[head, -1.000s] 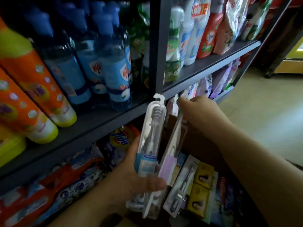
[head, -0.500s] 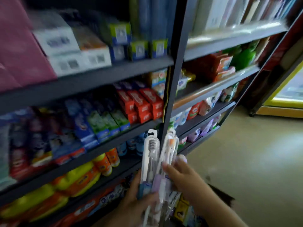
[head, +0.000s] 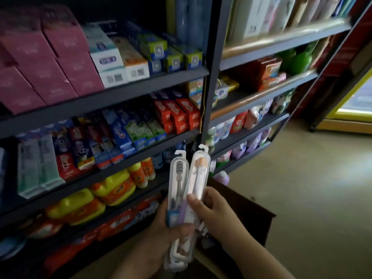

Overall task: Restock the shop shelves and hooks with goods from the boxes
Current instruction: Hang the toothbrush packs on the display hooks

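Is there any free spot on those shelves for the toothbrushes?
Hardly. The toothpaste shelf is packed edge to edge. Some bare board shows on the right bay between yellow packets and red cartons. The floor is open.

Two hands, the left hand (head: 161, 228) and the right hand (head: 213, 210), are in view, gripping two clear toothbrush packs (head: 187, 178) side by side in front of the shelf upright (head: 209, 81). Left of that upright, three red cartons (head: 177, 115) stand in a row and two orange bottles (head: 142, 172) sit lower down. One brown box (head: 247, 210) is below the hands; the remaining goods are too blurred to count.
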Motion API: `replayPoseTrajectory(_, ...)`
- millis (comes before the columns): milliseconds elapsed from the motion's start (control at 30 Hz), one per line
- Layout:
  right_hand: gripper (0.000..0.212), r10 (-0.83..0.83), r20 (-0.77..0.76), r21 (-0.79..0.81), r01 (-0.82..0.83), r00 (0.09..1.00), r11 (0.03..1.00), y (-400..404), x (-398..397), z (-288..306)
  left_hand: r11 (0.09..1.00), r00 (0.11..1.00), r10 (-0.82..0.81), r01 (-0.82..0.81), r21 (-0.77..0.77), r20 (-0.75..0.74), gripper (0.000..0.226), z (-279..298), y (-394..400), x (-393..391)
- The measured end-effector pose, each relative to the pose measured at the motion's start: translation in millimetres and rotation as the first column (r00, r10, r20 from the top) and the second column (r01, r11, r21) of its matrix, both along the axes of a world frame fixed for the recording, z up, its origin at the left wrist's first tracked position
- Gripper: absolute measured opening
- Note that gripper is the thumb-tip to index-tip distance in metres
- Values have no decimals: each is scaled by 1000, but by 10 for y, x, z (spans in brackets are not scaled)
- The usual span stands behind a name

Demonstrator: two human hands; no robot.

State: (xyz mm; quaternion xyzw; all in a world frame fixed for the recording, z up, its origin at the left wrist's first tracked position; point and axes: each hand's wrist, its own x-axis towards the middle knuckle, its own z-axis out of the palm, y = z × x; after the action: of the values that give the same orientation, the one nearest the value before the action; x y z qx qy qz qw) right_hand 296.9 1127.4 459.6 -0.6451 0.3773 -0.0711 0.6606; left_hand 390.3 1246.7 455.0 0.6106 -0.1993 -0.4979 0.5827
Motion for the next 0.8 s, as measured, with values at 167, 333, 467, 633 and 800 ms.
replayPoseTrajectory(167, 24, -73, -11, 218, 74, 997, 973, -100, -108, -541, 996, 995, 3, 5, 84, -96, 117, -776, -37, 110)
replayPoseTrajectory(333, 21, -296, -252, 147, 339, 921, 929, -445, -224, -1887, 987, 969, 45, -5, 163, -241, 126, -1806, -137, 458)
replayPoseTrajectory(467, 21, -339, -343, 160, 410, 876, 898, -656, -249, -3098, 985, 960, 62, -14, 175, -275, 122, -2769, -273, 637)
replayPoseTrajectory(633, 17, -317, -371, 232, 418, 873, 879, -554, -111, -4101, 974, 937, 148, -83, 211, -316, 114, -3628, -380, 633)
replayPoseTrajectory(800, 12, -278, -357, 260, 381, 892, 887, -411, 14, -4032, 979, 922, 131, -61, 197, -365, 118, -3609, -418, 592)
